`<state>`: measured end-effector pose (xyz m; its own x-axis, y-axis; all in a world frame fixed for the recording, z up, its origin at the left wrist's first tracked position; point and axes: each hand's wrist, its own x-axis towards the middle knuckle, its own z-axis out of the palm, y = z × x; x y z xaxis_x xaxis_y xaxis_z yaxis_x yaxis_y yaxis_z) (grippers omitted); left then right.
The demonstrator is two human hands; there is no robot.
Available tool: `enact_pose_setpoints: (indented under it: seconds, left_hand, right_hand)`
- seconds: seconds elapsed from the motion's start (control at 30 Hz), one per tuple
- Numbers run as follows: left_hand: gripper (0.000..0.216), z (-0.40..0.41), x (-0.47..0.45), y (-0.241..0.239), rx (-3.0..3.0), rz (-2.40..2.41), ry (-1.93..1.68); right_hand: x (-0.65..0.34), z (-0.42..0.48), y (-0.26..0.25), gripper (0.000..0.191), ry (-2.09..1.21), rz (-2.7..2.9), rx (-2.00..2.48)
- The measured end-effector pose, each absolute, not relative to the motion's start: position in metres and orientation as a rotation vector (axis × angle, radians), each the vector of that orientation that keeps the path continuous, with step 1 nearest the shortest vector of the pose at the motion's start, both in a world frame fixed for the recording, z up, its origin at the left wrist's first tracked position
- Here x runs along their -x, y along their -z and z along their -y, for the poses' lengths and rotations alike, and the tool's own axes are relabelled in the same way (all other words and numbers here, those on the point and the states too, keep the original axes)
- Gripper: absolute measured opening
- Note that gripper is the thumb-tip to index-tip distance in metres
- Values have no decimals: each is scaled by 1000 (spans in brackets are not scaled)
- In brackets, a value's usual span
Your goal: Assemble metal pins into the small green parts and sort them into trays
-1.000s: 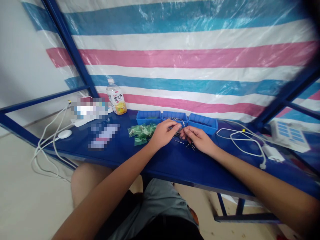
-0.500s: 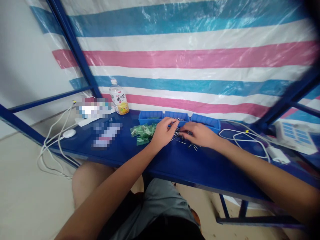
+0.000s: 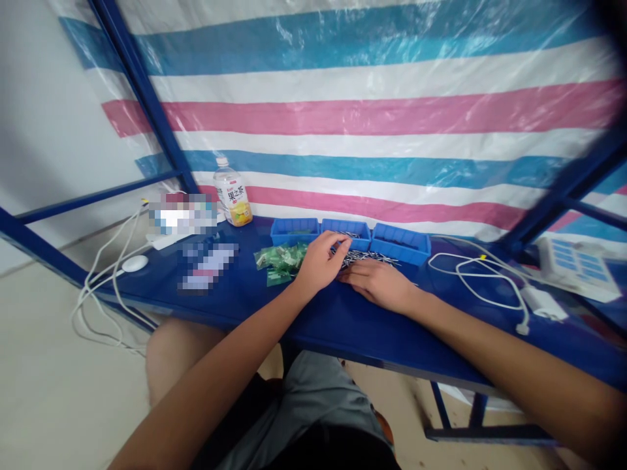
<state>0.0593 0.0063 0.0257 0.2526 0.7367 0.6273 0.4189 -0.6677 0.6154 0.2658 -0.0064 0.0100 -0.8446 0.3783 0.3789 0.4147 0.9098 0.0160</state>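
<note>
A heap of small thin metal pins (image 3: pixel 368 257) lies on the blue table (image 3: pixel 304 312) in front of three blue plastic trays (image 3: pixel 400 241). My left hand (image 3: pixel 319 261) rests at the left edge of the heap, its fingers curled and pinched on some pins. Lying flat, palm down, with fingers stretched out, my right hand (image 3: pixel 376 284) covers the near side of the heap. A pile of small green plastic bags (image 3: pixel 279 257) sits just left of my left hand.
A drink bottle (image 3: pixel 232 194) stands at the back left beside blurred items. White cables and a round white puck (image 3: pixel 134 262) lie at the left edge. More white cable (image 3: pixel 482 282) and a white power strip (image 3: pixel 577 267) lie on the right. A striped tarp hangs behind.
My right hand has moved nearer to me and flattened onto the table, so the pins now lie bunched in a heap before the trays. My left hand has barely moved.
</note>
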Motion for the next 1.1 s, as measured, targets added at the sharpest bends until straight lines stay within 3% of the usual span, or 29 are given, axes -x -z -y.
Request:
enact_pose_setpoints:
  seconds: [0.17, 0.3, 0.53, 0.8, 1.1]
  left_hand:
    - [26, -6, -60, -26, -2222, -1053, -1378]
    - [25, -6, -60, -26, -2253, -1050, -1367]
    - [29, -3, -59, -27, -2229, -1036, -1260]
    - [50, -3, -61, -23, -2289, -795, -1073]
    - [35, -5, -61, -25, -2143, -818, -1179]
  right_hand:
    - [-267, 5, -9, 32, 218, 2673, 705]
    - [-270, 2, -8, 30, 99, 2516, 760]
    - [-284, -5, -12, 10, -161, 2115, 839]
    - [-288, 0, -16, 13, -97, 1985, 808]
    - [-282, 5, -16, 20, -218, 2023, 826]
